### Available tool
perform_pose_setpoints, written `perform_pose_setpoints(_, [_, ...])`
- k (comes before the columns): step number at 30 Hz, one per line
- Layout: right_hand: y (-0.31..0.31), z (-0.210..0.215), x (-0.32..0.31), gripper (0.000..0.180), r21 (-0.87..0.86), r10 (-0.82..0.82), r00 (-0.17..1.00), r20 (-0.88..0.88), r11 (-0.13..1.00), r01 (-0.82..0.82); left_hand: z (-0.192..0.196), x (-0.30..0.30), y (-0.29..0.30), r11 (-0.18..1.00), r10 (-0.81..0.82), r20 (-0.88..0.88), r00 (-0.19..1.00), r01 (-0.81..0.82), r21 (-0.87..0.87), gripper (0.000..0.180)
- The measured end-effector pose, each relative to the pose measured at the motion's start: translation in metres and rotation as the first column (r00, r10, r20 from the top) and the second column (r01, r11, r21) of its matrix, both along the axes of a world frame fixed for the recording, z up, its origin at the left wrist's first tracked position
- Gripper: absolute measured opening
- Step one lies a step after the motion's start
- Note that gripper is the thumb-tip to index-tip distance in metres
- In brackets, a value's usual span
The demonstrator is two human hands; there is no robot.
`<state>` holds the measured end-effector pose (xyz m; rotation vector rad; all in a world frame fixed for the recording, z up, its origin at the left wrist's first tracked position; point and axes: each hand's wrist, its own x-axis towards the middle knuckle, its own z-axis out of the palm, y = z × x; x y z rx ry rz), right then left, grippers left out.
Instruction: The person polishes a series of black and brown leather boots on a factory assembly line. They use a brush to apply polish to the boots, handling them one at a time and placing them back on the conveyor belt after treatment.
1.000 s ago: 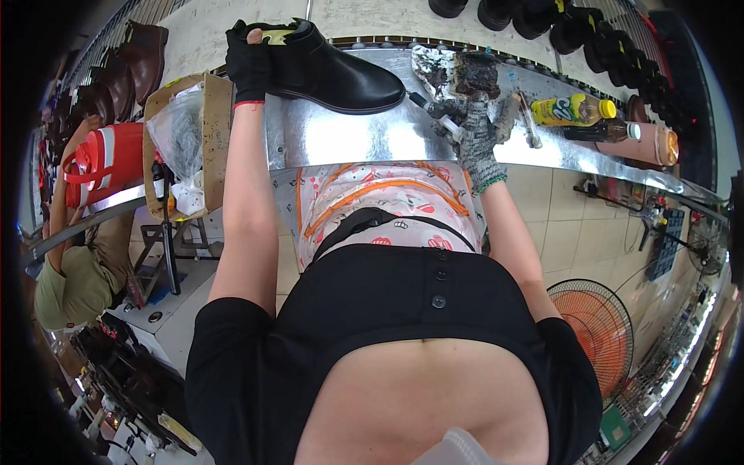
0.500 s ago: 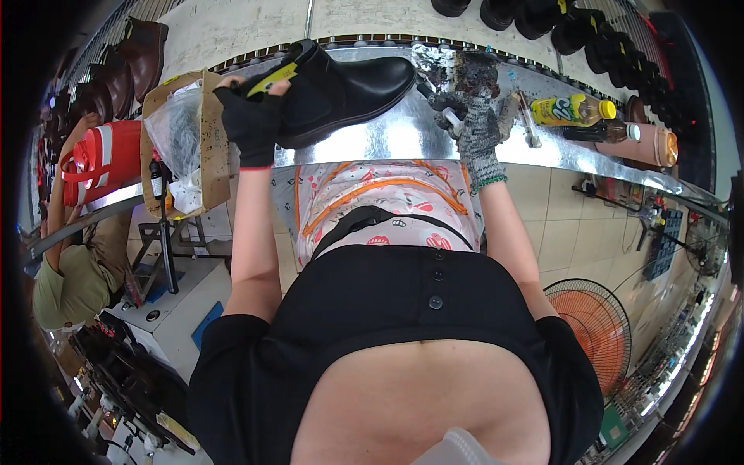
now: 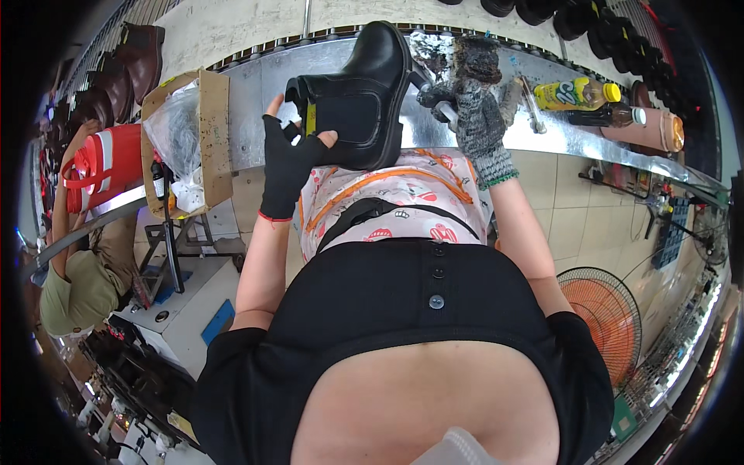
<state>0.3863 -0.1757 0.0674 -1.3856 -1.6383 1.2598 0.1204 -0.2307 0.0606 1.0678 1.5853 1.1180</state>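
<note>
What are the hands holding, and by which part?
The left hand holds the boot by its open top. The right hand grips a pale thing, mostly hidden; which part cannot be told.

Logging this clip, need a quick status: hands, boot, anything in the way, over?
Left hand holding boot tilted, toe forward. Right hand closed on slim tool, type unclear. Bottles farther right, apart from both hands.

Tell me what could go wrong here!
The black ankle boot might slip: the left hand has its index finger sticking out, away from it. The smeared patch near its toe might smudge it. The yellow-capped bottle lies on its side, so it could roll.
</note>
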Motion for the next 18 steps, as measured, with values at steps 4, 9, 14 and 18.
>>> perform_pose_setpoints(4, [-0.012, -0.006, 0.005, 0.033, 0.237, 0.048, 0.955, 0.293, 0.964, -0.121, 0.001, 0.013, -0.006, 0.968, -0.044, 0.340, 0.939, 0.124, -0.218, 0.060])
perform_pose_setpoints(9, [-0.026, -0.005, 0.012, 0.019, 0.315, 0.073, 0.910, 0.408, 0.925, -0.215, -0.021, 0.022, -0.012, 0.934, -0.012, 0.571, 0.821, 0.212, -0.286, 0.050])
perform_pose_setpoints(14, [-0.032, -0.013, 0.023, 0.032, 0.120, 0.064, 0.949, 0.309, 0.987, -0.105, -0.018, 0.033, -0.011, 0.938, -0.019, 0.644, 0.765, 0.237, -0.254, 0.049])
perform_pose_setpoints(18, [-0.036, 0.011, 0.029, 0.023, 0.165, 0.109, 0.941, 0.322, 0.972, -0.169, -0.006, 0.042, -0.011, 0.928, 0.005, 0.672, 0.740, 0.247, -0.279, 0.049])
